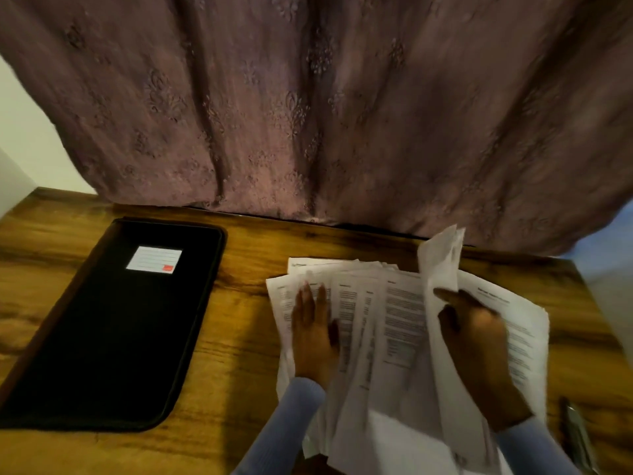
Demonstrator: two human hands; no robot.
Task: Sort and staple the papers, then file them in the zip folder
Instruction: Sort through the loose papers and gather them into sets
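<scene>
Several printed white papers [394, 323] lie fanned out on the wooden desk [239, 337] at the right. My left hand [313, 330] rests flat on the left sheets with straight fingers. My right hand [476, 341] pinches one sheet [442, 262], which is lifted and curled upward at its far end. A black zip folder [113, 330] with a white label [154, 259] lies closed on the left of the desk. A dark metal stapler [577, 437] shows partly at the bottom right edge.
A mauve embroidered curtain [325, 104] hangs along the back edge of the desk. A pale wall [24, 132] shows at the left. Bare wood lies between the folder and the papers.
</scene>
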